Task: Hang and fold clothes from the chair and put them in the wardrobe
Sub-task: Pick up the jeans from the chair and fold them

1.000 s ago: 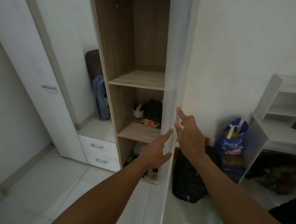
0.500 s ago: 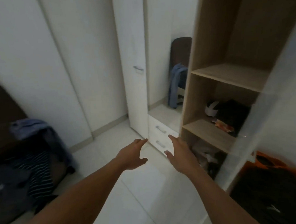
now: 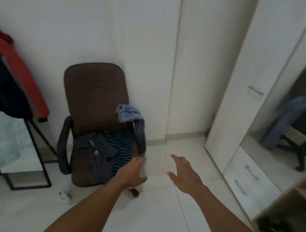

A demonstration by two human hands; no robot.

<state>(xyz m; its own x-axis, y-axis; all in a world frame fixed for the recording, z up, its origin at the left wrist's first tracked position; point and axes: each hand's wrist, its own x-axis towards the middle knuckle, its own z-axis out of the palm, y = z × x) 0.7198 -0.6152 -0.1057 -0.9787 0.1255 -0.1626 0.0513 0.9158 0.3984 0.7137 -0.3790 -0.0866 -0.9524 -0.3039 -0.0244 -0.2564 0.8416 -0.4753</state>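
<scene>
A brown office chair [image 3: 94, 94] stands against the wall. On its seat lie a dark grey shirt [image 3: 95, 152] and a dark striped garment [image 3: 122, 148]. Blue jeans [image 3: 132, 117] hang over its right armrest. My left hand [image 3: 132, 173] reaches out, fingers straight, just in front of the seat's right corner and below the jeans' hem, holding nothing. My right hand [image 3: 183, 173] is spread open over the floor to the right of the chair. The white wardrobe [image 3: 236, 73] stands on the right.
A black-framed floor mirror [image 3: 14, 143] leans at the left with red and dark clothes [image 3: 4, 72] draped over it. A small white object [image 3: 63, 194] lies on the tiled floor. Wardrobe drawers [image 3: 247, 178] and a mirrored panel are at the right.
The view has swung left from the open wardrobe shelves to the chair. Both hands left the wardrobe door and now stretch toward the chair, empty.
</scene>
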